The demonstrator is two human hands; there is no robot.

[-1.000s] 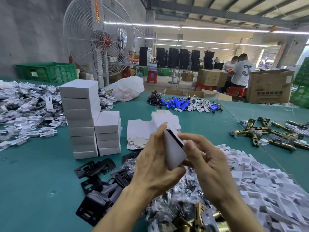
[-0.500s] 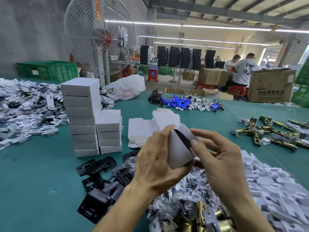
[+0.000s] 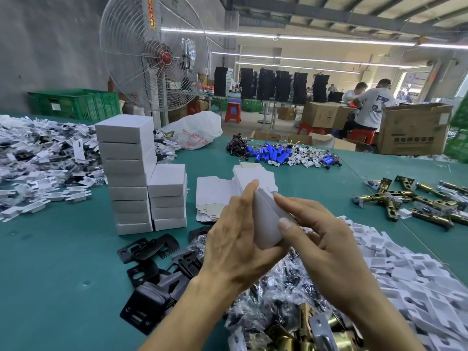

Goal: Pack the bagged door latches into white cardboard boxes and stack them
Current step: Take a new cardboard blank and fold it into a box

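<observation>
White cardboard box [image 3: 266, 224], part-folded, above green surface [image 3: 50, 274], mid-scene: left hand [image 3: 233, 244] grip curled round it, right hand [image 3: 329, 249] grip pinching its right edge. Clear-bagged latches [image 3: 278, 295] near; stacked white boxes [image 3: 129, 173] left.

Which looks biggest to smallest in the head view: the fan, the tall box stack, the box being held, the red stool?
1. fan
2. tall box stack
3. held box, enlarged by being close to the camera
4. red stool, far away
</observation>
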